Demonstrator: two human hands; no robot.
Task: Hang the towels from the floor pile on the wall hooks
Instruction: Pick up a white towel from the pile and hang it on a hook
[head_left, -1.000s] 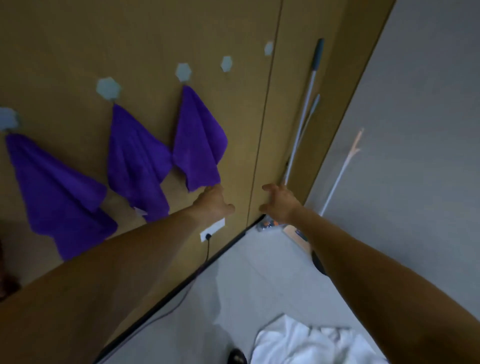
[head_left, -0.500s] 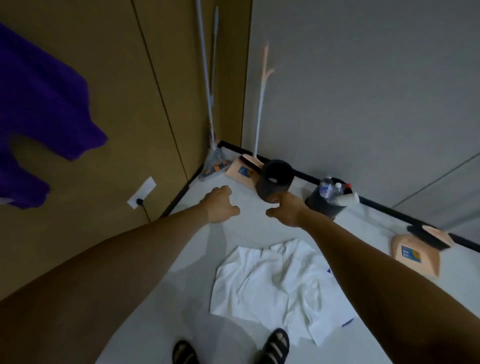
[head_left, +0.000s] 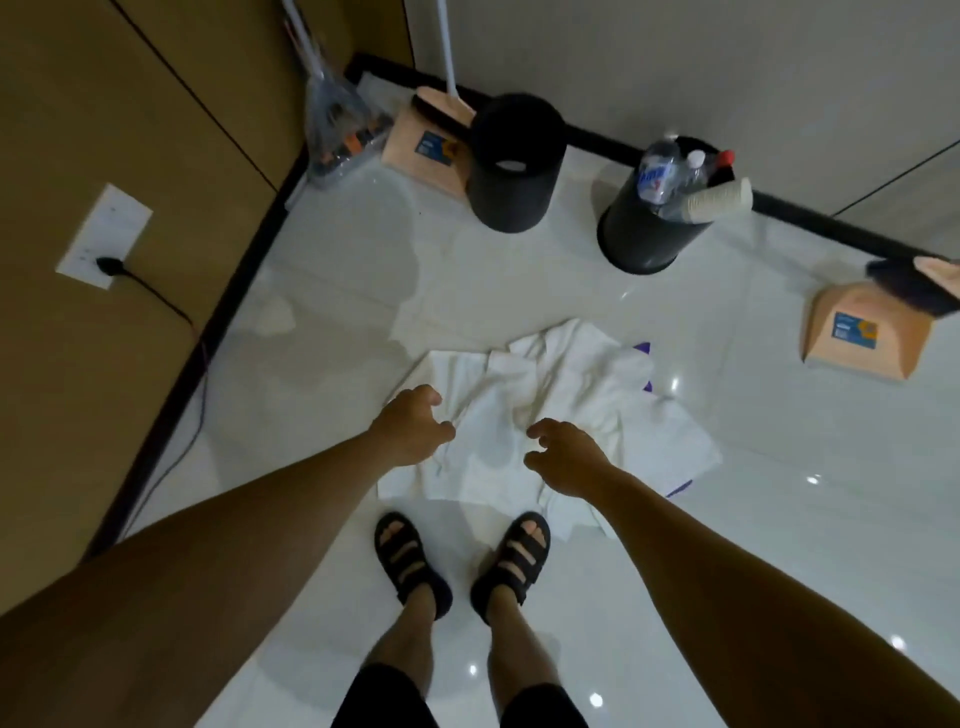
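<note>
A pile of white towels (head_left: 535, 400) lies crumpled on the glossy white floor just ahead of my sandalled feet (head_left: 457, 556). Bits of purple cloth (head_left: 643, 349) peek out at its right edge. My left hand (head_left: 410, 428) hovers over the pile's left side, fingers loosely curled, holding nothing. My right hand (head_left: 563, 457) hovers over the pile's middle, fingers also loosely curled and empty. The wall hooks and the hung purple towels are out of view.
The brown wall panel (head_left: 104, 130) with a socket (head_left: 104, 236) and black cable runs along the left. Two black bins (head_left: 514, 161) (head_left: 660, 218) stand at the back, one full of bottles. Dustpans (head_left: 865, 338) (head_left: 426, 145) and broom handles sit by the grey back wall.
My view has swung down from the wall with its hung purple towels to the floor. Both hands have come down from the wall and now hover over the white towel pile.
</note>
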